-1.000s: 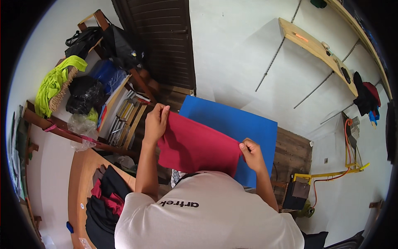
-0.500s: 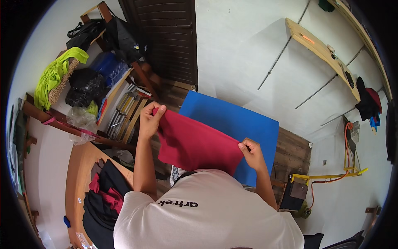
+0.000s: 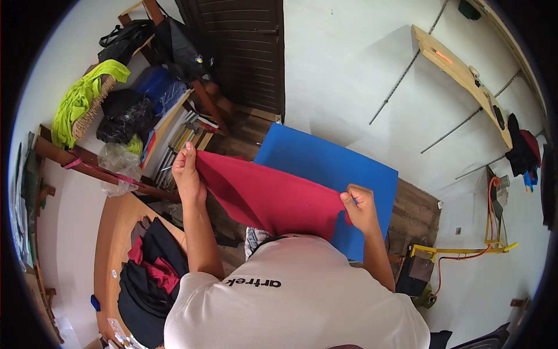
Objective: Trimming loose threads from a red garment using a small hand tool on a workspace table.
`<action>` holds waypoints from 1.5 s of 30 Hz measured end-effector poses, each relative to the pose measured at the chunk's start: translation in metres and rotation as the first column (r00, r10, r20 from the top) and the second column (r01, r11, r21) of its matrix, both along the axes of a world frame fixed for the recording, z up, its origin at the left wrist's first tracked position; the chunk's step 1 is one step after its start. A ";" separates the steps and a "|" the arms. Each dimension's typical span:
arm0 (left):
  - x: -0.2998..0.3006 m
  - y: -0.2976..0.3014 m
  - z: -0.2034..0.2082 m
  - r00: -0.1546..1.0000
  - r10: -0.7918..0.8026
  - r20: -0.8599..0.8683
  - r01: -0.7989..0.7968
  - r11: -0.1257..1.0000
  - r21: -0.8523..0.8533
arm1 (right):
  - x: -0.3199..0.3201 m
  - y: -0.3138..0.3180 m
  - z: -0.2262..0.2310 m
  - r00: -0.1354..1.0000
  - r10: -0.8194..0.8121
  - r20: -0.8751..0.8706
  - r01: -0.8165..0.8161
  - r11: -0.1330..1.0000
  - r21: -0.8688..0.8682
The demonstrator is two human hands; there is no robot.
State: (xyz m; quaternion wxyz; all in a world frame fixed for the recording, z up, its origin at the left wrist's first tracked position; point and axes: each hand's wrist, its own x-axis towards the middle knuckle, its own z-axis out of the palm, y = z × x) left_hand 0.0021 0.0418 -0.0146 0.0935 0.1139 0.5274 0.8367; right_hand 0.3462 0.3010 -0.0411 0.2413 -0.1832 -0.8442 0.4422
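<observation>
A dark red piece of fabric point(image 3: 267, 195) is stretched between my two hands, its upper edge running taut and sloping down to the right. My left hand point(image 3: 187, 171) pinches its left corner between thumb and fingers. At the other end, my right hand point(image 3: 359, 206) is closed on the right corner, thumb on top. The cloth hangs toward my body and covers the near left part of a blue tabletop point(image 3: 331, 168). My torso hides the lower part of the cloth.
At left, a wooden table point(image 3: 110, 262) bears a heap of black and red cloth point(image 3: 152, 285). Behind it stands a shelf point(image 3: 171, 113) with bags and bundles. A dark door point(image 3: 244, 52) is at the back. Wooden wall shelf point(image 3: 459, 75) and yellow metal frame point(image 3: 465, 250) stand right.
My left hand has moved out to the left, pulling the red fabric wider and tauter. My right hand has shifted slightly right and up. The view has shifted a little.
</observation>
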 end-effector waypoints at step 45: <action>0.153 0.077 -0.053 0.538 -0.752 -0.380 0.474 0.643 -0.602 | 0.000 -0.025 -0.036 0.987 0.002 -0.162 -0.153 0.338 -0.928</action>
